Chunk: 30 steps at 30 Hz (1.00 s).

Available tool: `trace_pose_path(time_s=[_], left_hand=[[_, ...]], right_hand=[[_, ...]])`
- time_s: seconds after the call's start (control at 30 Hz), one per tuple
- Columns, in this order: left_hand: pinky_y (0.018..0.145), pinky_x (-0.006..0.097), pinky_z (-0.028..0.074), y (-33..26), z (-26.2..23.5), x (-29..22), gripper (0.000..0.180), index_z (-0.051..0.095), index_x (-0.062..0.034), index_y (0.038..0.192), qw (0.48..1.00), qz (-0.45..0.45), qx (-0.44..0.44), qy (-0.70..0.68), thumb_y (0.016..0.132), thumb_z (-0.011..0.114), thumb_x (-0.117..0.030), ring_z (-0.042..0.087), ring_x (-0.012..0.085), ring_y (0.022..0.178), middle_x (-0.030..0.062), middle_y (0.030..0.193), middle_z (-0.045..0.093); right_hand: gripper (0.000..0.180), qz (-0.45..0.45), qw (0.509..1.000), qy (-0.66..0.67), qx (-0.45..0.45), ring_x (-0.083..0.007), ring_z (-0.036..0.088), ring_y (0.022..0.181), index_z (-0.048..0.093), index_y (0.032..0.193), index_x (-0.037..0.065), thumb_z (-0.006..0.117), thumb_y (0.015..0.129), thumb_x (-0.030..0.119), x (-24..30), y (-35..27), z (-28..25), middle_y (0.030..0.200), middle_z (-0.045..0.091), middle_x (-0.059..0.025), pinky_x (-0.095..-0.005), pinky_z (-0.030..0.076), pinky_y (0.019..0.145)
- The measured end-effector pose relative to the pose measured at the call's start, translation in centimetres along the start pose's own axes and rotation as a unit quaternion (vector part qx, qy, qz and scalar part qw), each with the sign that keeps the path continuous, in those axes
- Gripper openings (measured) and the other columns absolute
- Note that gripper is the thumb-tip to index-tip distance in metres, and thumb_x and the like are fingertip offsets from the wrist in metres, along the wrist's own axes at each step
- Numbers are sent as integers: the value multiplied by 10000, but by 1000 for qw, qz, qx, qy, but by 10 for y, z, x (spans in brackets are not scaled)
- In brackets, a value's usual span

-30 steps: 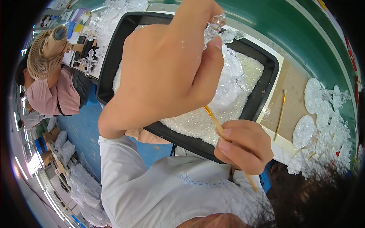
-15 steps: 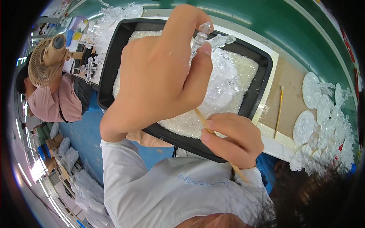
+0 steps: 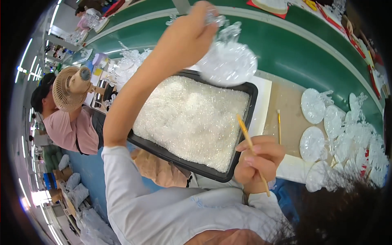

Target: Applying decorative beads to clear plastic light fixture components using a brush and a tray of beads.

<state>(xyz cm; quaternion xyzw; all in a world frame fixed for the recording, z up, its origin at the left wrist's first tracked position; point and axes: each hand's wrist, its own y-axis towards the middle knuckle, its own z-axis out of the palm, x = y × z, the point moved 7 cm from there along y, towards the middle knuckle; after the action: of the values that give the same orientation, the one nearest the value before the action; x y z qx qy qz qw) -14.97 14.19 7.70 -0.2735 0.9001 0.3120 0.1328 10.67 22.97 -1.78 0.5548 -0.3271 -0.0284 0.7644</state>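
My left hand (image 3: 185,38) is closed on a clear plastic figure-like piece with a round disc (image 3: 230,63) attached, held up past the far edge of the black tray (image 3: 222,177). Some blur covers the fingers and the piece. Sparkling white granules (image 3: 188,114) fill the tray below my left forearm. Over the tray's right edge, my right hand (image 3: 261,159) grips a thin wooden-handled brush (image 3: 246,134), its tip pointing up and away from me above the granules.
On the brown board at the right lies another thin brush (image 3: 279,126). Several clear round pieces (image 3: 313,145) are heaped beyond it. A green surface (image 3: 286,49) runs along the far side. At the left are a tan fan (image 3: 71,90) and a person in a pink top (image 3: 67,128).
My left hand has lifted the clear piece up and away from over the granules to beyond the tray. My right hand has shifted slightly, its brush now tilted more upright.
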Motion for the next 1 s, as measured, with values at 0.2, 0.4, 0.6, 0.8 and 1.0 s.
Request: trace_pose_path(time_s=[0.2,0.4,0.6,0.8,1.0], left_hand=[[819,577,532,104,139,73,476,423,142,1277,991,-22,85,101,939,543,-171,674,524,884,350,933,686],[945,557,515,147,141,137,508,596,-14,1272,961,-31,110,251,986,542,-431,648,455,1105,264,1186,672],[942,489,529,116,81,275,421,649,-90,1265,927,-131,247,248,878,650,-257,645,404,1148,216,1229,682],[878,472,554,88,63,256,306,691,-173,1187,975,-29,91,199,889,645,-120,693,380,1011,151,1065,739],[743,541,543,57,-60,158,208,655,-56,1022,923,-30,-52,380,836,575,-9,695,429,886,223,900,705]], right_hand=[[140,35,995,-93,14,-295,615,823,661,921,10,527,882,8,1,16,-11,1088,552,-174,-360,586,680],[269,-116,958,-254,59,-331,602,720,681,919,-30,506,932,175,38,20,-69,741,596,-158,-408,485,604],[224,-6,916,-328,231,-300,586,618,710,859,-8,647,846,206,39,35,-63,709,615,-123,-387,475,564],[80,-11,803,-322,502,-245,658,711,685,778,51,698,764,128,-7,33,34,882,688,-92,-369,514,567],[45,-49,645,-367,669,-216,636,893,736,729,87,697,719,106,-57,-4,92,863,687,-58,-358,534,666]])
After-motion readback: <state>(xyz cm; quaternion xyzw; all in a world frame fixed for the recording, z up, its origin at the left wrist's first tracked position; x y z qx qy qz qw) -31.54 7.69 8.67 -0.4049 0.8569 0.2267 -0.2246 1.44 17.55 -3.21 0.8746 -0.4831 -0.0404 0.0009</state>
